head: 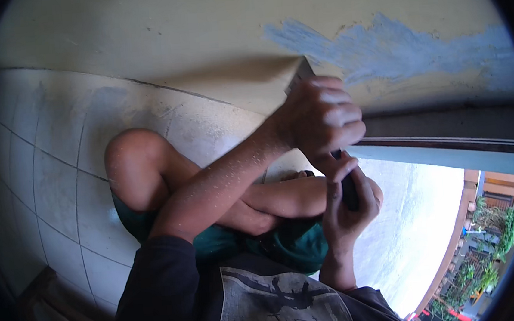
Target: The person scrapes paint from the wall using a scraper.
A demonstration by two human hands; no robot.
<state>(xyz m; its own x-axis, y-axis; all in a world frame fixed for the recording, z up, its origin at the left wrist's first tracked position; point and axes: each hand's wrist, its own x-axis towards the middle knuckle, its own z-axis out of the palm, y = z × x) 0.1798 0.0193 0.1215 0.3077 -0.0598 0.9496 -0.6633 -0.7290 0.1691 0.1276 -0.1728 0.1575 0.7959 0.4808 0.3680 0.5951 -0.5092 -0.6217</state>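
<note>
My left hand (328, 114) is wrapped in a fist around a flat-bladed hand tool, probably a scraper. Its grey metal blade (301, 73) sticks out above the fist, with the tip at or very near the cream-painted wall (210, 24). Below the fist, my right hand (354, 216) grips the tool's black handle (350, 191). The middle of the tool is hidden by my left hand. To the right of the blade, a ragged blue-grey patch (375, 54) shows where the cream paint is absent. Pale specks dot my left forearm (223, 188).
My crossed legs (139, 165) rest on the light tiled floor (55, 185), close to the wall. A dark door or window sill (439, 121) runs at the right. Beyond a bright floor (406, 221) stand potted plants (474, 270). A brown wooden piece (45, 286) is at lower left.
</note>
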